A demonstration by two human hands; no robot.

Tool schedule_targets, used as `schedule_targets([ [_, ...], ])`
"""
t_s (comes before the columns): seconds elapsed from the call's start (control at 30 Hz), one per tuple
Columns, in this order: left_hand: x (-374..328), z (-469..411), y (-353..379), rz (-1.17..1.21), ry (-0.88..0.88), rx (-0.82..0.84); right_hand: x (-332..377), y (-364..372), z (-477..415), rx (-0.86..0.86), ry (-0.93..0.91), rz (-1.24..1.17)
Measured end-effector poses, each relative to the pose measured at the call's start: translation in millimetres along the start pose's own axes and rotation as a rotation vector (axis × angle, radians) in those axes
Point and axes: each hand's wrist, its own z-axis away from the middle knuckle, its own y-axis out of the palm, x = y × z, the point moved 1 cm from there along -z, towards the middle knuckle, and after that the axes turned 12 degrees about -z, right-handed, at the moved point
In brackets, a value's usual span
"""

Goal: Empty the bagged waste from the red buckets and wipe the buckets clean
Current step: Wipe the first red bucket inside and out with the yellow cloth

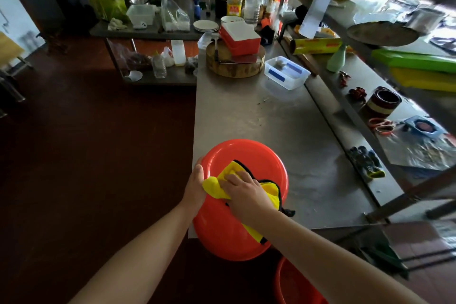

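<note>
Head: right hand presses cloth on bucket (overhanging table); left hand holds.

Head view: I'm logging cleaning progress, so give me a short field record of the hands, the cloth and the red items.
item being wiped: red round surface, lid or upturned bucket base, cannot tell
position: overhangs the near corner of the steel table
left hand: grips its left rim
right hand: presses the yellow cloth onto it
second red bucket: lower, beside the table, partly in view
</note>
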Motion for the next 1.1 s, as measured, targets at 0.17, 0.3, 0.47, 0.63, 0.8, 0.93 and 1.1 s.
schedule_targets([
  [0.17, -2.6, 1.7, 3.9, -0.033, 0.000, -0.002, -18.9, -2.5, 27.8, 0.007, -0.017, -0.020],
  [0.3, -3.5, -2.7, 9.9, -0.114, -0.028, -0.021, -40.9, -13.7, 47.5, -0.005, 0.020, -0.039],
  [0.47, -4.8, -5.1, 18.6, -0.145, -0.028, -0.044, -72.8, -40.1, 48.9, -0.024, 0.108, 0.007],
  [0.63, -4.9, -0.8, 19.7, -0.142, -0.006, -0.046, -94.0, -54.8, 21.3, -0.033, 0.176, 0.051],
  [0.8, -6.7, -3.6, 19.1, -0.186, 0.041, -0.038, -90.6, -56.0, -24.1, -0.056, 0.201, 0.011],
  [0.93, -4.9, -8.6, 15.9, -0.170, 0.055, -0.009, -72.7, -50.9, -59.6, -0.069, 0.174, 0.003],
  [1.1, -2.9, -9.3, 14.4, -0.167, 0.099, -0.051, -46.0, -33.8, -80.6, -0.065, 0.086, -0.040],
])
